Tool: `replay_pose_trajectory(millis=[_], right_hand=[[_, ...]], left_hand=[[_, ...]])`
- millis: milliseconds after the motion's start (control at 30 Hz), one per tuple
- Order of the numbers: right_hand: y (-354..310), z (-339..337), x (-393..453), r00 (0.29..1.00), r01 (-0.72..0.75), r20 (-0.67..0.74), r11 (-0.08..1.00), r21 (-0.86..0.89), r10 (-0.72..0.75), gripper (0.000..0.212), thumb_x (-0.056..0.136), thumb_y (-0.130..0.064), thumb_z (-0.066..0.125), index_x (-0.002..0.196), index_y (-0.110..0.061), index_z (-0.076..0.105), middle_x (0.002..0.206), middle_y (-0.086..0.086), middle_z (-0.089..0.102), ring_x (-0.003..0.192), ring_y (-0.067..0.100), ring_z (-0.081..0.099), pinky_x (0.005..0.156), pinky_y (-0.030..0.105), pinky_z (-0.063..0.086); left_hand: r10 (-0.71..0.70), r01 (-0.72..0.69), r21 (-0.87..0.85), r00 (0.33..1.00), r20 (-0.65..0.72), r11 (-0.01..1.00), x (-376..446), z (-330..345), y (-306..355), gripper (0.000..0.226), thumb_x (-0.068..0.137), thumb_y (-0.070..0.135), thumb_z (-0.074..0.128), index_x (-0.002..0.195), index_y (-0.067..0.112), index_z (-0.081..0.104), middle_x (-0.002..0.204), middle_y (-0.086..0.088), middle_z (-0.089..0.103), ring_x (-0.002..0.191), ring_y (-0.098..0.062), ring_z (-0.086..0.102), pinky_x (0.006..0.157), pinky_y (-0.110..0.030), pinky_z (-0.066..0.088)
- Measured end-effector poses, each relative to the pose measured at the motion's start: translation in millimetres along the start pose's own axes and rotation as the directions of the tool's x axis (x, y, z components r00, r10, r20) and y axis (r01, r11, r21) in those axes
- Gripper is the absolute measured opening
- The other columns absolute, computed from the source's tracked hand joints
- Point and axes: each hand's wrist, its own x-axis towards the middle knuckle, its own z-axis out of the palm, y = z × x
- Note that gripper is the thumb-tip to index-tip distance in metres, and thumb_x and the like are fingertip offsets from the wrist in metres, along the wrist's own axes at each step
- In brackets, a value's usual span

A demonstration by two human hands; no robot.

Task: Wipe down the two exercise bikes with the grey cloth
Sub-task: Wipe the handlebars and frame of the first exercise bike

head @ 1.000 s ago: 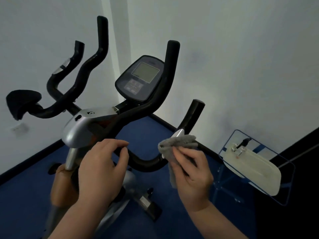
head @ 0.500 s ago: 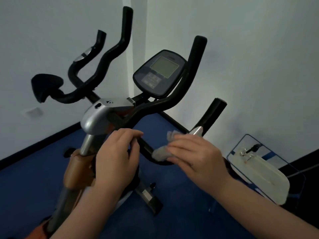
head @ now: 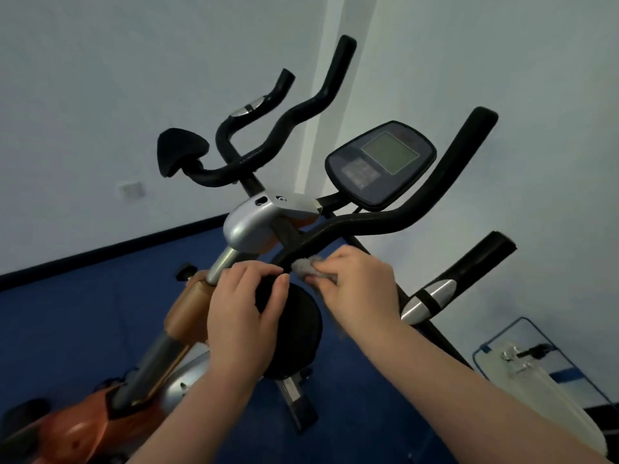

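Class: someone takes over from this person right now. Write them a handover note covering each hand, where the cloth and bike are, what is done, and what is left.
Left hand: grips the black pad below the handlebar.
Right hand: holds the grey cloth against the handlebar's lower bend.
Done: cannot tell how much of the bike is wiped.
Left: upper grips, console, frame; a second bike is not in view.

Handlebar (head: 385,219) matt black foam; stem housing (head: 248,226) glossy silver plastic; grey cloth (head: 303,264) fuzzy; frame cover (head: 77,430) shiny orange.
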Motion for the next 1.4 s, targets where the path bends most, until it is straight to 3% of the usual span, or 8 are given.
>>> replay_pose_trajectory(millis=[233,467,767,867,1000,1167,1267,1400], right_hand=[[21.9,-21.2,-26.7,0.994,0.03,0.105,0.995,0.094,-0.04,0.014,0.077,-0.037,0.072,0.089,-0.032,0.075,0.087,-0.011,0.067,0.077,0.007,0.063,0.07,0.029,0.051],[5.0,-0.2,8.0,0.984,0.142,0.109,0.99,-0.007,-0.141,0.022,0.091,-0.037,0.056,0.102,-0.026,0.073,0.095,-0.002,0.062,0.082,0.023,0.061,0.072,0.037,0.049],[34.9,-36.6,-2.3,0.962,-0.006,0.27,0.982,0.187,-0.045,0.013,0.072,-0.042,0.075,0.083,-0.037,0.075,0.079,-0.018,0.069,0.075,-0.004,0.062,0.07,0.017,0.048],[26.6,-57.5,22.5,0.989,-0.08,0.142,0.926,0.369,0.028,0.011,0.07,-0.039,0.076,0.081,-0.041,0.074,0.075,-0.024,0.071,0.071,-0.007,0.065,0.065,0.012,0.05],[-8.0,-61.1,78.2,0.99,0.135,-0.073,0.941,0.309,-0.118,0.014,0.074,-0.036,0.075,0.088,-0.035,0.07,0.083,-0.019,0.069,0.08,-0.002,0.064,0.07,0.012,0.049],[-33.5,-4.7,123.0,0.928,0.234,0.322,0.965,-0.12,-0.185,0.015,0.077,-0.038,0.072,0.091,-0.033,0.072,0.097,-0.012,0.062,0.094,0.011,0.057,0.075,0.031,0.046],[-23.1,-1.3,127.7,0.911,0.157,0.399,0.983,-0.09,-0.109,0.015,0.074,-0.045,0.073,0.087,-0.038,0.073,0.095,-0.012,0.065,0.093,0.011,0.059,0.079,0.034,0.048],[-9.6,-21.2,138.8,0.75,0.16,0.648,0.987,0.016,-0.132,0.011,0.075,-0.043,0.073,0.086,-0.039,0.074,0.084,-0.02,0.067,0.083,0.0,0.06,0.078,0.028,0.05]], left_hand=[[-0.049,0.05,-0.043,0.998,0.028,0.998,-1.2,-1.5,0.0,0.016,0.088,0.04,0.051,0.098,0.031,0.059,0.096,0.021,0.057,0.096,0.012,0.047,0.085,-0.002,0.029],[-0.088,0.089,-0.009,0.995,0.038,0.996,-1.4,-0.9,5.5,0.022,0.087,0.041,0.052,0.106,0.033,0.06,0.097,0.037,0.048,0.099,0.024,0.04,0.085,0.005,0.023],[-0.073,0.083,-0.053,0.984,0.165,0.995,12.5,-12.1,-5.1,0.024,0.078,0.051,0.059,0.1,0.041,0.059,0.092,0.031,0.056,0.098,0.015,0.05,0.079,0.001,0.034],[-0.016,0.053,-0.127,0.961,0.277,0.991,24.2,-20.2,-16.4,0.029,0.074,0.056,0.064,0.099,0.041,0.059,0.094,0.025,0.059,0.098,0.006,0.055,0.08,-0.007,0.041],[0.037,0.06,-0.277,0.943,0.331,0.959,28.3,-23.2,-28.1,0.036,0.071,0.057,0.07,0.1,0.037,0.061,0.1,0.019,0.06,0.101,-0.005,0.057,0.083,-0.017,0.045],[0.039,0.06,-0.338,0.96,0.278,0.939,25.9,-13.9,-34.1,0.034,0.07,0.055,0.072,0.096,0.035,0.061,0.099,0.02,0.058,0.1,-0.006,0.058,0.083,-0.022,0.047],[0.061,0.036,-0.369,0.967,0.249,0.929,28.3,-11.8,-36.6,0.032,0.07,0.052,0.074,0.093,0.034,0.062,0.097,0.019,0.059,0.098,-0.007,0.06,0.082,-0.024,0.048],[0.047,0.043,-0.403,0.976,0.212,0.914,26.1,-9.2,-37.5,0.03,0.069,0.047,0.078,0.091,0.032,0.063,0.096,0.017,0.061,0.097,-0.009,0.062,0.08,-0.027,0.049]])
